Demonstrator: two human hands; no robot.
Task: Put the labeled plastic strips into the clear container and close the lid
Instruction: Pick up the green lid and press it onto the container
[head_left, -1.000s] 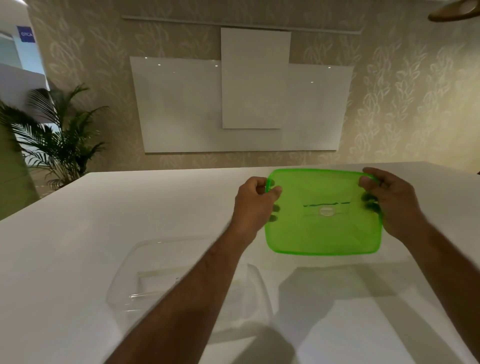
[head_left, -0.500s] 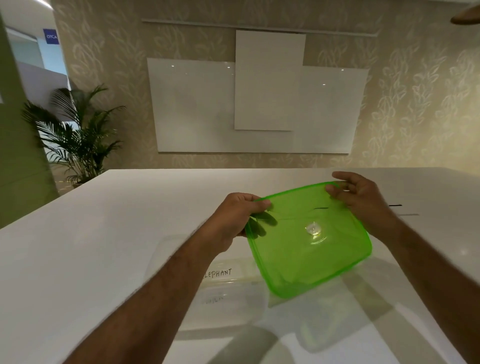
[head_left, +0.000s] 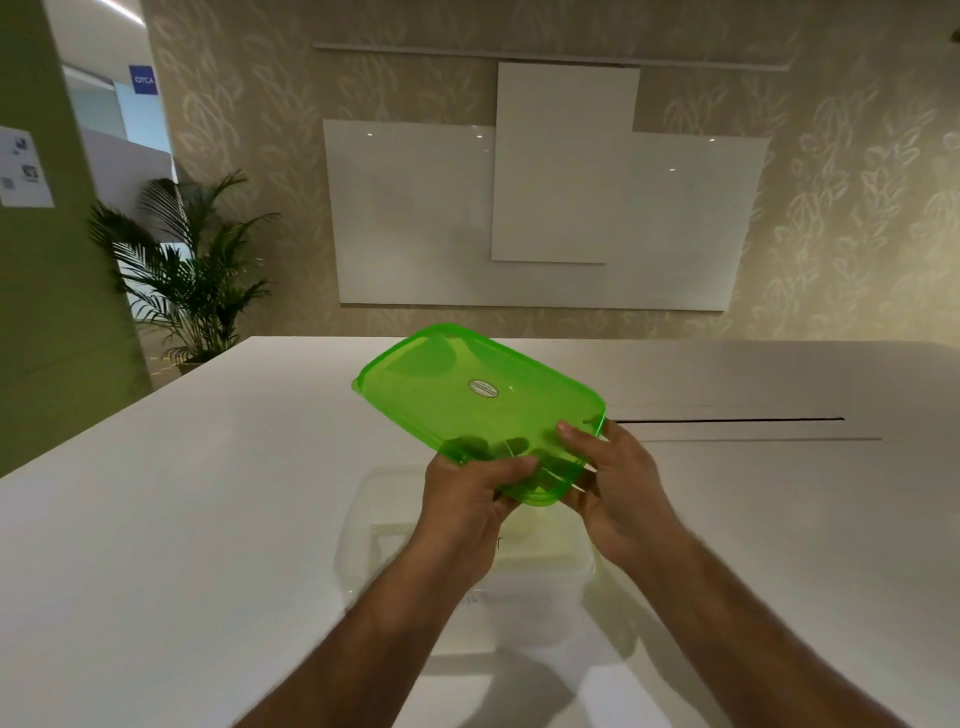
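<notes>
The green lid (head_left: 480, 410) is held in the air above the clear container (head_left: 540, 571), tilted, its long axis running from near right to far left, label side up. Both grips are closed on its near end: the left hand (head_left: 467, 499) pinches the near corner, thumb on top; the right hand (head_left: 618, 483) clamps the right near edge. The container sits on the white worktop (head_left: 208, 519) below the wrists, pale strips (head_left: 535, 548) dimly visible inside. A potted palm (head_left: 192, 275) stands well beyond the worktop's left.
</notes>
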